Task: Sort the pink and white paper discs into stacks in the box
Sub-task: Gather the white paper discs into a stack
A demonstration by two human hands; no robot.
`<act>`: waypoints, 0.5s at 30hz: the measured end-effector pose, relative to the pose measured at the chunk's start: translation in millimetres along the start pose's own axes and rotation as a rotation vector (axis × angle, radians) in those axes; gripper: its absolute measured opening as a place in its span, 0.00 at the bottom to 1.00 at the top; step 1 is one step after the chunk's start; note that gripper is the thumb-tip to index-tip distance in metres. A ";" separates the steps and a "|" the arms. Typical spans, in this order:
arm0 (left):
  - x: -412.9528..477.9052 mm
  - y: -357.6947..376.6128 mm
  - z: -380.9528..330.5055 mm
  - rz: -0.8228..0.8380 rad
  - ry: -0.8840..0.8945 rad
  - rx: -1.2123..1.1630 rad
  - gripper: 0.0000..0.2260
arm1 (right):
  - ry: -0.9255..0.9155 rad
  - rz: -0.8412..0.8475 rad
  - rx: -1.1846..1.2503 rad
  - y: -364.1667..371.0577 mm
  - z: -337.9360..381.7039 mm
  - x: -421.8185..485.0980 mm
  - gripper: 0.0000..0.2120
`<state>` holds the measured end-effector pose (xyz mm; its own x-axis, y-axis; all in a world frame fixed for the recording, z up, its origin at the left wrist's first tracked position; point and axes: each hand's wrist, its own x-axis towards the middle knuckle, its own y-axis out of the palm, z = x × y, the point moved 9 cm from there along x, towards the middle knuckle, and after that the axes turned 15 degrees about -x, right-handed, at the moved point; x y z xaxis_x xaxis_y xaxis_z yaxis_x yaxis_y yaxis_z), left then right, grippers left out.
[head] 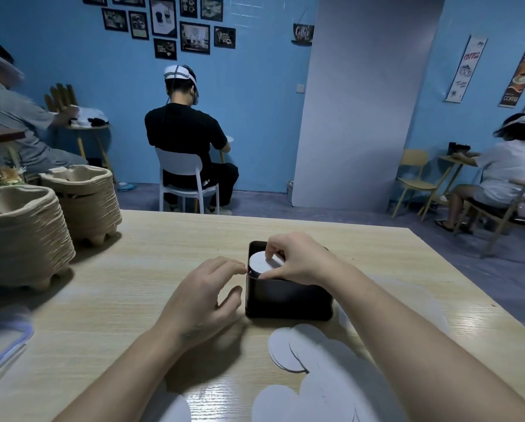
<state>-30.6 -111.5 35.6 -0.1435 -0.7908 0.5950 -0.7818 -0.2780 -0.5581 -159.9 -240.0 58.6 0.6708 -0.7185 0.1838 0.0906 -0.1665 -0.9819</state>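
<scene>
Now, on the pale wooden desk point(133, 269) in this blue-walled room point(255, 102), the right hand point(300, 263) pinches a round white paper disc point(259, 261) at the mouth of the black square box point(288, 300), left hand point(203, 293) resting loose against its side.

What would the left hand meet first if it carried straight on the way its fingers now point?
Most likely the black box: the left hand points at its left wall, fingertips close to the rim, though depth is unclear.
</scene>
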 end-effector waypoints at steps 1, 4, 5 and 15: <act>0.5 -0.4 -1.3 0.001 0.004 0.001 0.14 | -0.004 0.008 -0.011 0.7 0.9 0.2 0.20; 1.7 -1.7 -6.6 0.020 0.012 0.016 0.15 | -0.018 0.018 -0.016 1.5 3.3 -0.4 0.19; 1.4 -2.8 -8.0 0.025 0.009 0.019 0.15 | -0.019 0.016 -0.011 1.4 3.4 -0.6 0.19; -44.5 -39.6 -3.0 0.056 -0.090 0.059 0.10 | 0.008 -0.279 0.104 -35.6 9.1 -42.9 0.09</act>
<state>4.9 -63.6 32.9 -0.1288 -0.8513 0.5086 -0.7369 -0.2610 -0.6235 -185.2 -197.2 85.3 0.6033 -0.6604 0.4472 0.3460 -0.2885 -0.8928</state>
